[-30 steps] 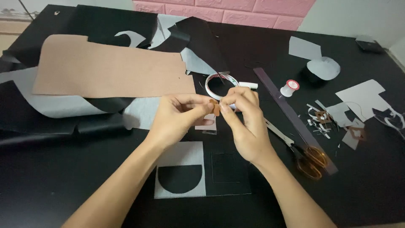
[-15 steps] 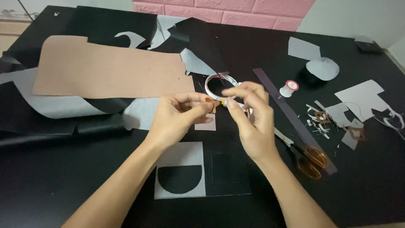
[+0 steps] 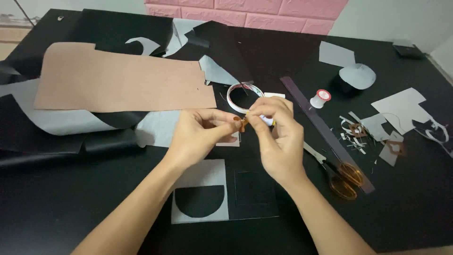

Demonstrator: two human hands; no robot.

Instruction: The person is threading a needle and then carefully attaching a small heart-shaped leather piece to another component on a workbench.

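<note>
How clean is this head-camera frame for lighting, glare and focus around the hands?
Head view: soft, even light with faint shadows under the left hand and right hand; no strong glare, only a mild sheen on the black sheets; hands, tape roll and scissors look reasonably sharp; the tiny piece pinched between the fingertips is too small to make out.

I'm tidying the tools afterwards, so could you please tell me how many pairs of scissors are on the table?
1: the scissors with orange handles lie right of the right hand, beside the dark ruler. Others may be hidden under the sheets.
</note>
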